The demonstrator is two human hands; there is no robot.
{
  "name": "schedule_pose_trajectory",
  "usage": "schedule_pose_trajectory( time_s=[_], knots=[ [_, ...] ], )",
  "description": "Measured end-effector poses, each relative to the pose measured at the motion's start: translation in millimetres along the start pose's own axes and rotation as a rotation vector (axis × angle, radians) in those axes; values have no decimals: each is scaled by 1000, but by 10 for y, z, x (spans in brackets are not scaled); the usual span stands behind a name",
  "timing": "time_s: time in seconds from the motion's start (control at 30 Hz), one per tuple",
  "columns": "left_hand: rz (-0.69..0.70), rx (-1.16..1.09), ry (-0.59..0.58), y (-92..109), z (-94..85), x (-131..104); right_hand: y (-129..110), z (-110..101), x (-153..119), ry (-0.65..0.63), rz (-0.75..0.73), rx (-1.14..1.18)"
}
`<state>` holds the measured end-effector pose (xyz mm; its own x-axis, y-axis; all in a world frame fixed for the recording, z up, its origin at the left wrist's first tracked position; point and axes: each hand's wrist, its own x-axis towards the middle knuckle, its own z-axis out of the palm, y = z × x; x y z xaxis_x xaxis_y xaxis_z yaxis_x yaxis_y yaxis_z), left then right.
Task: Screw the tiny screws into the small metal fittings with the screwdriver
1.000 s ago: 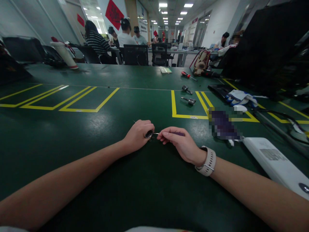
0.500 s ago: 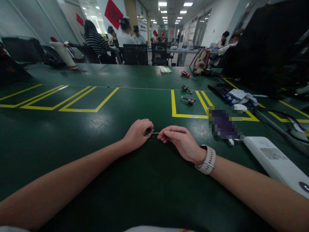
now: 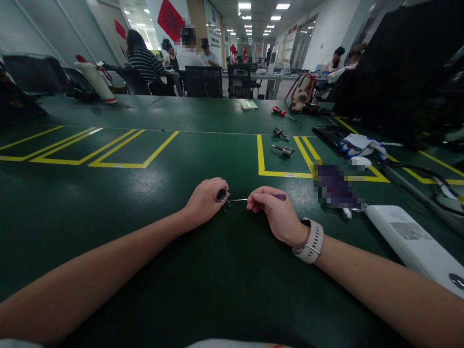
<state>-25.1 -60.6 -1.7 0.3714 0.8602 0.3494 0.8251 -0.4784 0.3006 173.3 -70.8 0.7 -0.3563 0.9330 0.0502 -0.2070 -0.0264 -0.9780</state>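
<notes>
My left hand is wrapped round a dark metal cylinder, whose round open end faces me. In my right hand is a thin screwdriver with a purple handle, gripped between thumb and fingers. Its slim shaft points left, and the tip is close to the cylinder; whether they touch I cannot tell. Several tiny dark rings or nuts lie on the green table just below the cylinder.
Two metal parts lie beyond my right hand, with a red screwdriver farther back. At the right are a blurred purple object, a white power bank, a glove and cables. People sit in the background.
My right hand has drawn slightly to the right with the screwdriver, showing more of its shaft and handle. The cylinder in my left hand has tilted a little, so its rim shows more clearly.
</notes>
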Motion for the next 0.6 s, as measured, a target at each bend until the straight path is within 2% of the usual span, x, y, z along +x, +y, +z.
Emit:
schedule_pose_trajectory(
  time_s=[0.2, 0.3, 0.6],
  knots=[
    [-5, -16, 31, 7, 3, 8, -40, 31, -13, -118, -9, -299],
    [7, -31, 24, 0, 4, 10, -79, 47, -32, -167, -57, -368],
    [-1, -32, -22, 13, -5, 9, -30, 0, -63, -61, -171, -255]
  ],
)
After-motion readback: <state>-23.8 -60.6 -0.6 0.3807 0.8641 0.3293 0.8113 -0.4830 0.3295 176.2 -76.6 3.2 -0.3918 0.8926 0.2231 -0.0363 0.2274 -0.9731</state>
